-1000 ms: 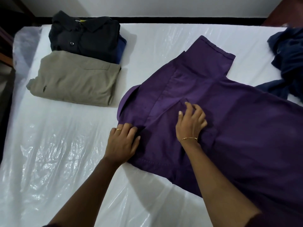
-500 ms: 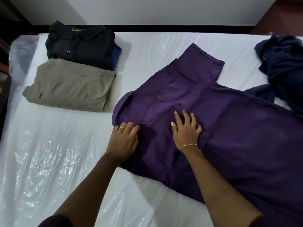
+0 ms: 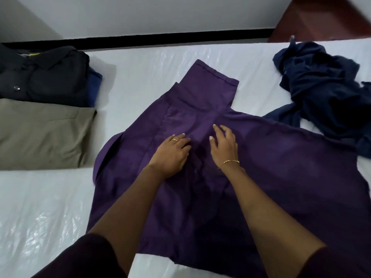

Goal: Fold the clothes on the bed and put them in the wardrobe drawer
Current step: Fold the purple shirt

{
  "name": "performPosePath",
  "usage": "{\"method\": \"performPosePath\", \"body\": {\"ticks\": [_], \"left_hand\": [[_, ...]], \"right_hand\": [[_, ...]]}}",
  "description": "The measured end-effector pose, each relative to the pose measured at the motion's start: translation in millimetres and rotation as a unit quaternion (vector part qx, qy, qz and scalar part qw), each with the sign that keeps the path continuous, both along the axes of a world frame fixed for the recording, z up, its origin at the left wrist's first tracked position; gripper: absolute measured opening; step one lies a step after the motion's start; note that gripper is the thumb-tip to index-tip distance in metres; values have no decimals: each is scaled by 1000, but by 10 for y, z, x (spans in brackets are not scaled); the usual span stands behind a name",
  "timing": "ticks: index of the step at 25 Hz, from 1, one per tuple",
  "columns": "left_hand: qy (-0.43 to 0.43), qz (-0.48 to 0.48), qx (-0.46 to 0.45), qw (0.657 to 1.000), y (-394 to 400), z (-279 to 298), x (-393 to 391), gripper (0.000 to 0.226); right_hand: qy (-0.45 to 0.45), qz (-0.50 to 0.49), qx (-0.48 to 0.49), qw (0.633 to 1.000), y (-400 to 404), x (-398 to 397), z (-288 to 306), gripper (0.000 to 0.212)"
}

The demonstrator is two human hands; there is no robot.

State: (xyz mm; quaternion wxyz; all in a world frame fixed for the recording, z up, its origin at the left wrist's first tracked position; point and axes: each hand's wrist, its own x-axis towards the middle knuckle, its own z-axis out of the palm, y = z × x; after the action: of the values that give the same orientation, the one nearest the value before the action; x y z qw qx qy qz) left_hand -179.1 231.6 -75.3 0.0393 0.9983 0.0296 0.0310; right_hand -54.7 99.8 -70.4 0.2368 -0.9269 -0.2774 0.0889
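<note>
pressing flat on the purple shirt (image 3: 271,161) in the head view, the left hand (image 3: 170,155) and right hand (image 3: 223,145) lie side by side near its collar end, fingers straight, gripping nothing. the shirt is spread across the plastic-covered bed (image 3: 50,207), its long axis running from the collar at the left out toward the hem at the right, one sleeve (image 3: 208,85) pointing away from the person. most of the cloth lies to the right of both hands, so the right hand is nearer the body and hem, and the left is nearer the collar edge. judging from this, smoothing is under way and folding has yet to start. a folded khaki garment (image 3: 44,135) and a black shirt (image 3: 44,77) sit stacked well to the left; a crumpled navy garment (image 3: 325,91) waits at the far right, just touching the purple hem side.
</note>
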Motion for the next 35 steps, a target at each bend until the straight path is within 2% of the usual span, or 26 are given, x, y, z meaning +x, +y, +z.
{"method": "performPosePath", "body": {"ticks": [2,5,6,9,12,15,17,18,20,21,23,26,27,28,29,30,31,32,33,34,35], "left_hand": [[35,9,-21,999,-35,-34,201,48],[138,60,-44,988,-28,-177,414,66],[141,70,-46,986,-17,-257,447,73],[52,81,-28,995,-22,-458,431,67],[-1,86,-24,996,-45,-579,412,62],[-22,90,-27,995,-47,-602,419,61],[-26,90,-17,995,-34,-637,420,61],[-32,89,-10,995,-34,-652,420,61],[-36,92,-6,995,-22,-686,433,61],[-34,94,-2,995,-14,-696,440,61],[-23,100,-14,995,-13,-699,455,62],[22,91,-37,995,23,-630,488,73],[34,96,-64,993,35,-589,513,76],[36,132,-170,976,14,-472,540,75],[0,211,-354,911,-35,-313,571,70],[-89,312,-542,775,-102,-129,584,61],[-179,383,-676,604,-131,17,547,56],[-231,415,-760,444,-160,140,497,55],[-246,426,-801,340,-184,172,438,57],[-238,429,-813,313,-218,181,364,58],[-218,436,-800,349,-261,176,297,55]], "right_hand": [[7,-4,12,1000,17,158,-93,43],[-11,-27,61,998,111,475,-174,38],[-19,-39,80,996,162,595,-183,35],[-31,-66,87,994,312,881,-203,31],[-59,-104,80,990,440,1049,-286,37],[-28,-170,15,985,588,1205,-260,53],[17,-213,-22,977,668,1351,-245,56],[45,-235,-1,971,706,1437,-252,47],[122,-275,113,947,774,1533,-198,10],[144,-279,174,933,805,1517,-121,14],[104,-228,236,939,806,1421,8,13],[3,-26,272,962,637,1030,128,25],[-10,41,279,959,529,847,165,26],[-32,116,279,953,391,668,179,25],[-61,184,264,945,233,483,188,23],[-98,242,246,934,58,311,148,22],[-129,283,221,924,-130,176,92,22],[-151,307,189,921,-314,82,-2,23],[-158,314,149,924,-492,19,-110,22],[-164,310,115,929,-669,-29,-206,19],[-167,299,88,935,-821,-63,-271,19]]}}
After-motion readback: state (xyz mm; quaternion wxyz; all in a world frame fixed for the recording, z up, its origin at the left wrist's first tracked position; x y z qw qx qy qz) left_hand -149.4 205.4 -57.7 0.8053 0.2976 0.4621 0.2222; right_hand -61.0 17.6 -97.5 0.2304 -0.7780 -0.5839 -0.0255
